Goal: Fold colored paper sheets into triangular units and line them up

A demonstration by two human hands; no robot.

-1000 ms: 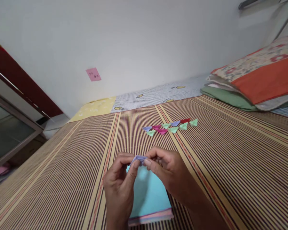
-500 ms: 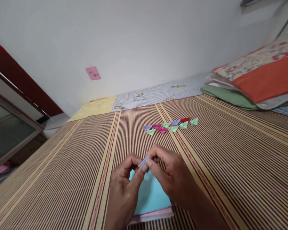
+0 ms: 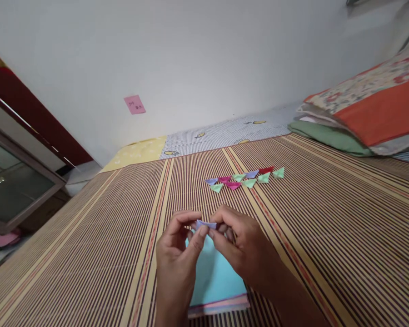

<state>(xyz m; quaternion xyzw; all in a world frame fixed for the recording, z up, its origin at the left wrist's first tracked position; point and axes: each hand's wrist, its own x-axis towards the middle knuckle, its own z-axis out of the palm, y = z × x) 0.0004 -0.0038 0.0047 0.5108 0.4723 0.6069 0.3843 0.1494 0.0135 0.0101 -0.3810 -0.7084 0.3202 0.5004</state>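
Note:
A small folded lilac paper piece (image 3: 206,224) is pinched between both hands. My left hand (image 3: 179,254) grips its left end with thumb and fingers. On its right end my right hand (image 3: 243,245) is closed, thumb against the lower edge. Under the hands lies a stack of square coloured sheets (image 3: 216,277), light blue on top, with purple and pink edges below. Farther off, two rows of small folded paper triangles (image 3: 233,185) in green, magenta, lilac and red rest on the striped mat (image 3: 116,245).
Folded bedding (image 3: 371,118) in orange, floral and green is piled at the right. A checked sheet (image 3: 211,136) with a yellow part borders the wall. A pink note (image 3: 134,105) is on the wall; a glass-panelled frame (image 3: 17,177) stands at the left.
The lilac piece has turned from slanting to nearly level, showing a wider face. My left hand's fingers have shifted upward around it. The view has moved slightly.

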